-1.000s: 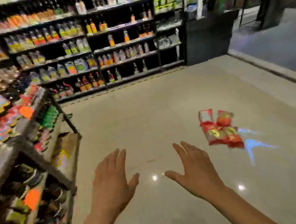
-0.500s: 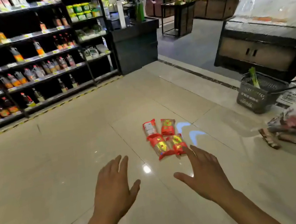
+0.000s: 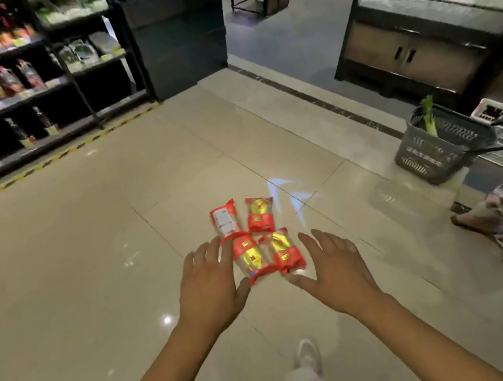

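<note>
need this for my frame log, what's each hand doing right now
Left hand: open, fingers spread, holding nothing, by the red packets.
Right hand: open, fingers spread, holding nothing.

Print on the red packets (image 3: 259, 241) is too blurred to read.

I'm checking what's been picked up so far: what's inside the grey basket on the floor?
A green leafy stalk sticks up out of the basket, leaning on its far side. Anything lower down is hidden by the near wall and blurred, so I cannot tell what else it holds.
</note>
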Demonstrator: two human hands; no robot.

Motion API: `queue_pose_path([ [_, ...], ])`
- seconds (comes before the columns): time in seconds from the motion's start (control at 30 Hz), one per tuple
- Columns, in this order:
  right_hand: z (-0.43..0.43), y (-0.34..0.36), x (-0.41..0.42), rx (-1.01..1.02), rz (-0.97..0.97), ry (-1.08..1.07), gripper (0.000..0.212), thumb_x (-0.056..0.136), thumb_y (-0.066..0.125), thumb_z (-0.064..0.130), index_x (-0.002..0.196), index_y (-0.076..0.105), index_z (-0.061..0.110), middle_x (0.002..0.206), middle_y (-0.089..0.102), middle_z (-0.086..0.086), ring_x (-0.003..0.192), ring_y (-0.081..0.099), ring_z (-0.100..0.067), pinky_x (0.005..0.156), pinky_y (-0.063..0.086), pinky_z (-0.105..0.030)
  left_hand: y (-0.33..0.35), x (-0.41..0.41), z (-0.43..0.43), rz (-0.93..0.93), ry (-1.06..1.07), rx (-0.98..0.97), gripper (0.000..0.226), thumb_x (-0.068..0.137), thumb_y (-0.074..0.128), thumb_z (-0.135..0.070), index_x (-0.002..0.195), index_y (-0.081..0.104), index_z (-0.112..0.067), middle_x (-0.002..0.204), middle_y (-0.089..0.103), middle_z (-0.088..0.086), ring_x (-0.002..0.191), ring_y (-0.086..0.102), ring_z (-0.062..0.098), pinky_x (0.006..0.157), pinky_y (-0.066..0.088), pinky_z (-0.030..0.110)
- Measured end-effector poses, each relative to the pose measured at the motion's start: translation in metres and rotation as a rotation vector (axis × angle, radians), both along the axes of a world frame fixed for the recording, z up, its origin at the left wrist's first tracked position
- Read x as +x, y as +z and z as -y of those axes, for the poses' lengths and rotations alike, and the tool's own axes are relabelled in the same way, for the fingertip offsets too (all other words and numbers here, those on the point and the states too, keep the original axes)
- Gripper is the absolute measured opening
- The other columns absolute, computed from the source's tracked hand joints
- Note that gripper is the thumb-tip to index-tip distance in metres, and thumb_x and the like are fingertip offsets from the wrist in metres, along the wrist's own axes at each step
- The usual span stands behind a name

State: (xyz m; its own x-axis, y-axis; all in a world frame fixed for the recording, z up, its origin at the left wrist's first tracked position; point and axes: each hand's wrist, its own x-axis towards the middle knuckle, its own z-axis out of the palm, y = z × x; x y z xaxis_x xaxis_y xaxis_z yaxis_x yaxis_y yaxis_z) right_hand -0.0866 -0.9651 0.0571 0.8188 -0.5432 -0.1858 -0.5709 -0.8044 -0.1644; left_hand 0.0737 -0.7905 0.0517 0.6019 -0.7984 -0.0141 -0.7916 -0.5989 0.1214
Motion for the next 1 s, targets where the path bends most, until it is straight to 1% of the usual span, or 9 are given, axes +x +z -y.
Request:
queue_pose_path([
  [0.2,0.142,-0.082,0.11,0.078,-0.094,0.025,0.086,0.087,0.042,0.072,0.157,0.024,0.026,0.165,0.025,-0.004,0.149,0.025,-0.025,0.118,0.022,-0.041,-0.077,0.102,0.134,-0.019,0.001,0.149,0.077,0.073,0.067,-0.054,0.135,0.058,-0.009,0.135,0.063,0.019,0.117,0.063,0.04,0.098,0.052,0.055],
  [0.33,0.234,-0.173,0.184,0.139,-0.207,0.035,0.083,0.089,0.045,0.07,0.156,0.025,0.026,0.162,0.031,-0.005,0.146,0.032,-0.027,0.116,0.027,-0.043,-0.164,0.175,0.219,-0.096,0.104,0.228,0.082,0.08,0.067,-0.055,0.147,0.047,-0.011,0.149,0.053,0.017,0.134,0.052,0.039,0.111,0.041,0.054],
  [0.43,0.288,-0.264,0.229,0.177,-0.332,0.067,0.078,0.091,0.048,0.065,0.155,0.027,0.024,0.157,0.037,-0.008,0.142,0.036,-0.029,0.112,0.029,-0.042,-0.252,0.223,0.269,-0.182,0.166,0.349,0.082,0.091,0.053,-0.056,0.156,0.027,-0.013,0.162,0.034,0.012,0.146,0.034,0.034,0.119,0.026,0.048],
  [0.57,0.338,-0.421,0.274,0.285,-0.459,0.048,0.073,0.09,0.054,0.059,0.149,0.036,0.022,0.145,0.05,-0.008,0.13,0.049,-0.031,0.1,0.04,-0.041,-0.413,0.266,0.313,-0.358,0.279,0.397,0.081,0.092,0.049,-0.059,0.156,0.025,-0.015,0.16,0.034,0.009,0.144,0.035,0.031,0.114,0.032,0.043],
  [0.63,0.355,-0.507,0.283,0.358,-0.516,0.012,0.07,0.09,0.057,0.054,0.148,0.037,0.021,0.141,0.053,-0.01,0.126,0.051,-0.032,0.099,0.043,-0.04,-0.499,0.275,0.321,-0.528,0.377,0.427,0.081,0.092,0.05,-0.06,0.155,0.026,-0.015,0.159,0.035,0.009,0.142,0.037,0.032,0.111,0.035,0.043],
  [0.73,0.378,-0.634,0.291,0.514,-0.493,-0.151,0.077,0.088,0.063,0.051,0.151,0.035,0.018,0.141,0.052,-0.014,0.127,0.051,-0.034,0.102,0.044,-0.04,-0.631,0.288,0.324,-0.803,0.618,0.325,0.085,0.09,0.06,-0.057,0.155,0.028,-0.013,0.156,0.038,0.013,0.141,0.039,0.034,0.11,0.038,0.043],
  [0.83,0.398,-0.746,0.29,0.606,-0.409,-0.319,0.079,0.08,0.071,0.051,0.145,0.043,0.015,0.132,0.06,-0.018,0.12,0.058,-0.035,0.097,0.048,-0.039,-0.742,0.293,0.323,-1.028,0.885,0.078,0.083,0.087,0.075,-0.041,0.152,0.035,-0.007,0.146,0.048,0.014,0.135,0.048,0.036,0.104,0.042,0.039],
  [0.93,0.416,-0.825,0.289,0.625,-0.318,-0.455,0.065,0.08,0.08,0.03,0.133,0.049,0.008,0.125,0.064,-0.017,0.109,0.061,-0.034,0.083,0.046,-0.035,-0.822,0.295,0.326,-1.181,1.108,-0.189,0.063,0.079,0.086,-0.026,0.13,0.052,-0.01,0.124,0.066,0.006,0.106,0.068,0.03,0.089,0.052,0.035],
  [1.0,0.423,-0.853,0.29,0.703,-0.271,-0.543,0.071,0.079,0.084,0.021,0.136,0.043,0.012,0.117,0.065,-0.009,0.097,0.062,-0.025,0.075,0.047,-0.025,-0.864,0.292,0.325,-1.217,1.158,-0.302,0.059,0.064,0.093,-0.032,0.112,0.061,-0.02,0.108,0.076,0.007,0.088,0.075,0.023,0.086,0.059,0.04],
])
